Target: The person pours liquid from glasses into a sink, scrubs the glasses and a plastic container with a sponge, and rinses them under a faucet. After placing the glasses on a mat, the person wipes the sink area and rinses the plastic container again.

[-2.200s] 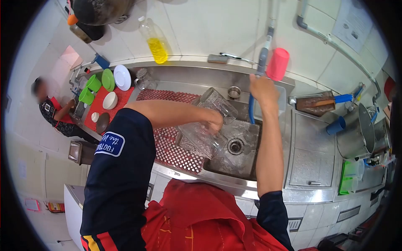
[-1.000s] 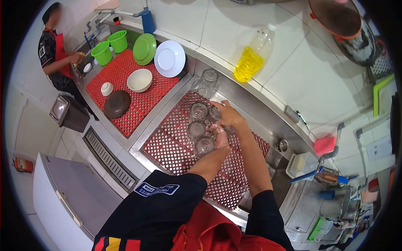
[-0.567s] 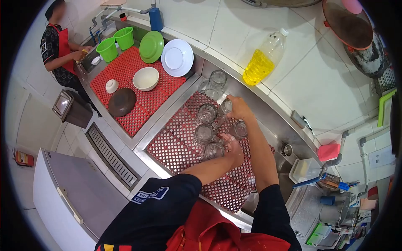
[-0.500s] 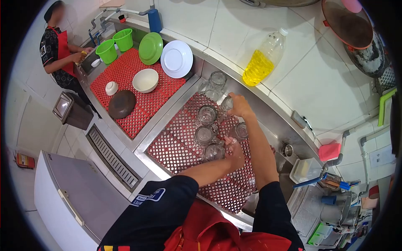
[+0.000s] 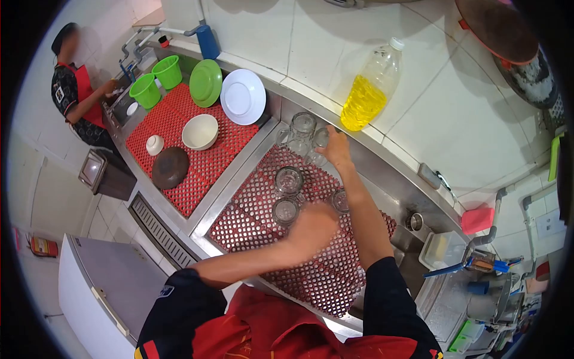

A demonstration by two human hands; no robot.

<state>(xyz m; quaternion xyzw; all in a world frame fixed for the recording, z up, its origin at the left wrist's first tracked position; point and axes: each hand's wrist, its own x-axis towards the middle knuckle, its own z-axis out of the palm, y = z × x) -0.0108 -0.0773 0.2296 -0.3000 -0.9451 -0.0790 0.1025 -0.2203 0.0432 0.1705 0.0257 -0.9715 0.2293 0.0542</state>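
My right hand [image 5: 336, 148] grips a clear glass mug [image 5: 321, 138] at the back of the right-hand drying area, close to another glass mug [image 5: 304, 122] by the steel back wall. Motion smears my left hand [image 5: 317, 226], so its fingers cannot be made out; it hovers over the red perforated mat [image 5: 251, 214]. Beside it on the mat stand two glass mugs, a farther one [image 5: 289, 180] and a nearer one [image 5: 285, 211]. Between my arms another glass mug [image 5: 339, 201] shows partly. My left hand and forearm hide part of the mat.
On the left mat stand a white bowl [image 5: 200, 132], a dark bowl [image 5: 170, 168], plates and green baskets [image 5: 145, 91]. A bottle of yellow liquid [image 5: 366, 99] stands on the ledge. Another person [image 5: 81, 90] works at the far left sink. A plastic container [image 5: 441, 250] sits at right.
My right hand has carried its mug toward the mugs at the back wall. My left hand has swung left and toward me, now blurred. The camera view has shifted slightly.
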